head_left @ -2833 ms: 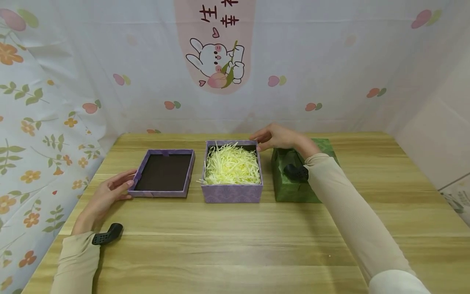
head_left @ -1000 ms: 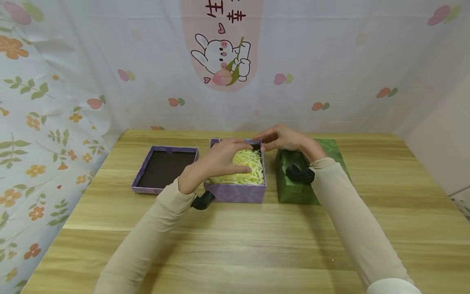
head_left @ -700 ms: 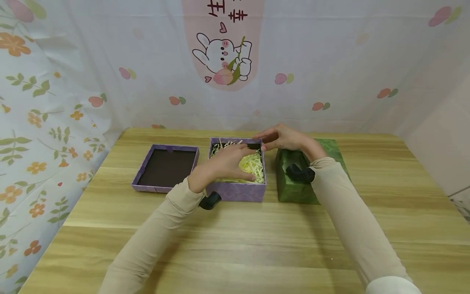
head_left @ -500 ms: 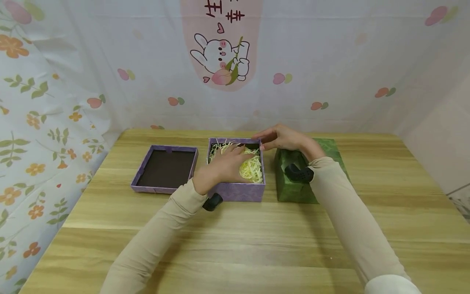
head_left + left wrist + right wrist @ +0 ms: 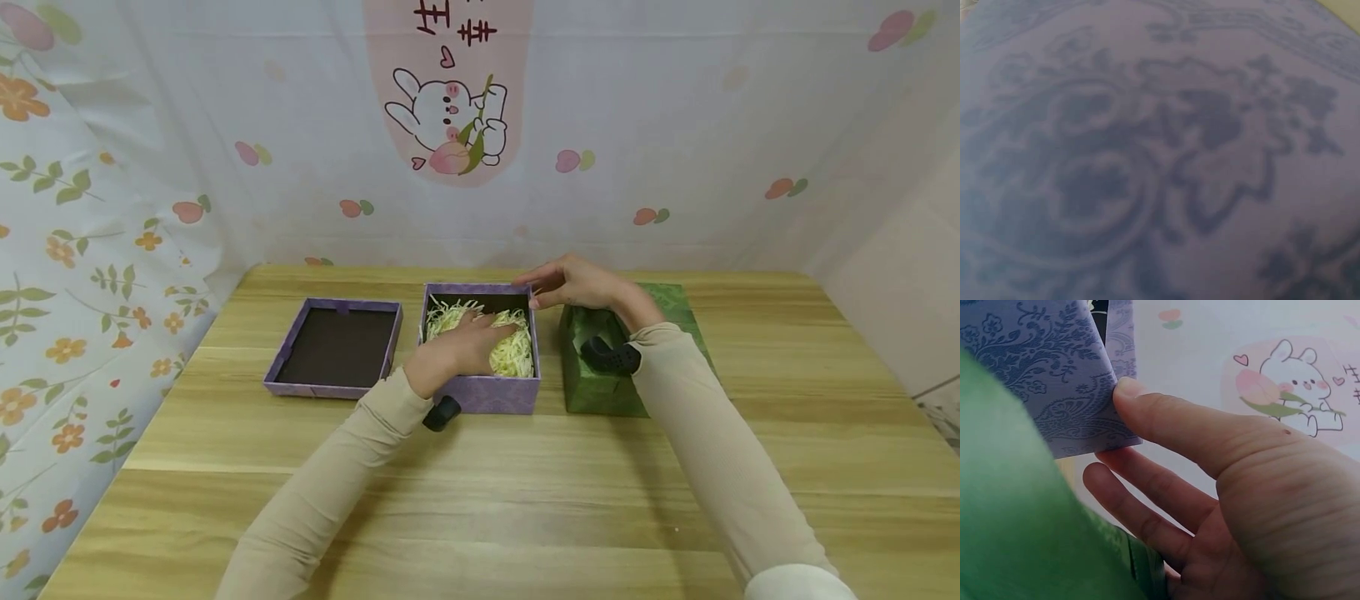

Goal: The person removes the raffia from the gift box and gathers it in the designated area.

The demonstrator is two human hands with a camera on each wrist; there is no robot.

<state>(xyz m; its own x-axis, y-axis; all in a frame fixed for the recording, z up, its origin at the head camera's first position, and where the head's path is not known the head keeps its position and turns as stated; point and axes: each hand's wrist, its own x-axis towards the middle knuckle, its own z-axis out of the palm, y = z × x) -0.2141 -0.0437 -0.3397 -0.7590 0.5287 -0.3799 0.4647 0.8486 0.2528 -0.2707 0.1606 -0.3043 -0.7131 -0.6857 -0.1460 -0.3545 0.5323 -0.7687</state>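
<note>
In the head view an uncovered purple patterned box (image 5: 498,396) sits mid-table, holding pale yellow shredded paper (image 5: 516,357). My left hand (image 5: 467,343) reaches over its front wall, fingers spread and pressing down on the shreds; the palm hides part of them. With thumb and fingers, my right hand (image 5: 576,283) holds the box's back right corner. The right wrist view shows that thumb on the box's edge (image 5: 1116,394) and fingers at the neighbouring side. Blurred purple patterned box wall (image 5: 1160,150) fills the left wrist view, where no hand shows.
The purple lid (image 5: 322,390) lies to the left of the box, its dark inside facing up. Right of the box stands a green box (image 5: 603,396), partly under my right forearm. A printed white curtain (image 5: 300,108) hangs behind the wooden table (image 5: 480,508).
My left hand has left the lid and moved right onto the shredded paper, pushing it lower; more of the box's dark inner back wall shows. My right hand stays at the corner.
</note>
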